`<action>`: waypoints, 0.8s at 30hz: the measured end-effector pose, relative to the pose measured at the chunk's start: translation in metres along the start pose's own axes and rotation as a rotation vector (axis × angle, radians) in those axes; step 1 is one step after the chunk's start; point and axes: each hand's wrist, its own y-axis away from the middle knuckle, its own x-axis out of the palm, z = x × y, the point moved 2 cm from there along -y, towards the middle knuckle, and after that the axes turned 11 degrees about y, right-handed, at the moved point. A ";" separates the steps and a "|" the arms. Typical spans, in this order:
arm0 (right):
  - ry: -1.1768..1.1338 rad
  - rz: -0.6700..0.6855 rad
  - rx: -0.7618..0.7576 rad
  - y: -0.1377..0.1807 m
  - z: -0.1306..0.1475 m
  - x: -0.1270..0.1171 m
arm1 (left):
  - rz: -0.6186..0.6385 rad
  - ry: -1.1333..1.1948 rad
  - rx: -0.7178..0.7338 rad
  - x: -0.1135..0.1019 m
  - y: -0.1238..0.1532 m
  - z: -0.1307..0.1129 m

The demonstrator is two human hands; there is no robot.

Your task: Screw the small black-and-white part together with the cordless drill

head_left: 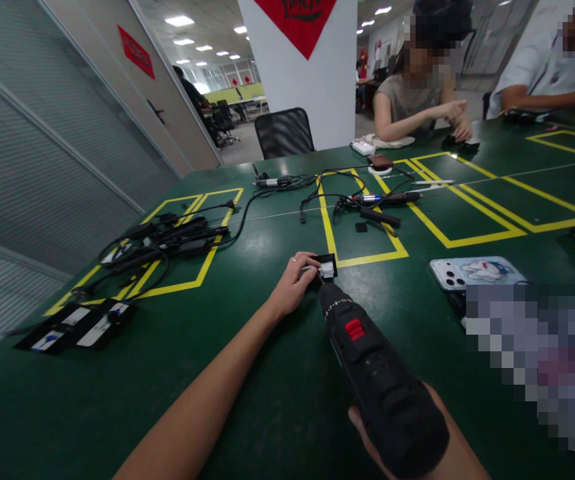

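My right hand (360, 427) grips a black cordless drill (377, 367) with a red switch on top; most of the fingers are hidden under its body. The drill points forward, its bit close to a small black piece with a white part (327, 269) on the green table. My left hand (295, 283), with a ring on one finger, is closed at the left edge of that piece, fingers bent and pressed together. A thin pale strip shows between the fingers. Whether the bit touches the piece I cannot tell.
Tangled black cables and adapters (182, 240) lie at left, with black-and-white flat pieces (100, 327) nearer. Ahead are an electric screwdriver (382, 199) and small black parts (361, 227). A phone (477, 272) lies at right. Two people sit across the table.
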 end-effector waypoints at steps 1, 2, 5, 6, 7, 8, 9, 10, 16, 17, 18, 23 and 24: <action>0.010 -0.006 0.000 0.000 0.000 0.000 | 0.002 -0.002 -0.004 0.000 0.000 0.000; 0.015 -0.008 0.000 0.000 0.000 0.000 | 0.002 -0.003 -0.007 0.000 0.000 0.000; 0.008 -0.002 -0.004 0.001 0.001 -0.001 | 0.001 -0.001 -0.006 0.000 0.000 0.001; 0.007 0.000 -0.002 0.001 0.001 -0.001 | 0.002 -0.001 -0.006 0.000 0.000 0.001; 0.011 0.001 0.004 0.001 0.000 0.000 | 0.001 -0.002 -0.004 0.001 0.000 0.001; 0.019 -0.002 0.011 0.001 0.000 0.000 | -0.001 -0.003 -0.002 0.001 0.000 0.002; 0.027 -0.005 0.017 0.001 0.000 0.000 | -0.004 -0.004 0.000 0.001 0.000 0.002; 0.034 -0.007 0.019 0.001 0.000 0.001 | -0.006 -0.005 0.002 0.001 0.000 0.002; 0.019 0.011 0.013 0.000 0.000 0.001 | -0.008 0.007 -0.015 0.000 0.000 0.001; 0.010 0.014 0.015 -0.001 0.000 0.001 | -0.008 0.008 -0.015 0.000 0.000 0.001; 0.001 0.018 0.016 -0.001 0.000 0.001 | -0.006 0.008 -0.013 0.000 0.000 0.001; -0.035 0.030 0.009 -0.002 -0.001 -0.001 | -0.006 0.010 -0.006 0.000 -0.001 0.002; -0.040 0.028 0.003 -0.002 -0.001 -0.001 | -0.010 0.009 -0.009 0.000 -0.001 0.002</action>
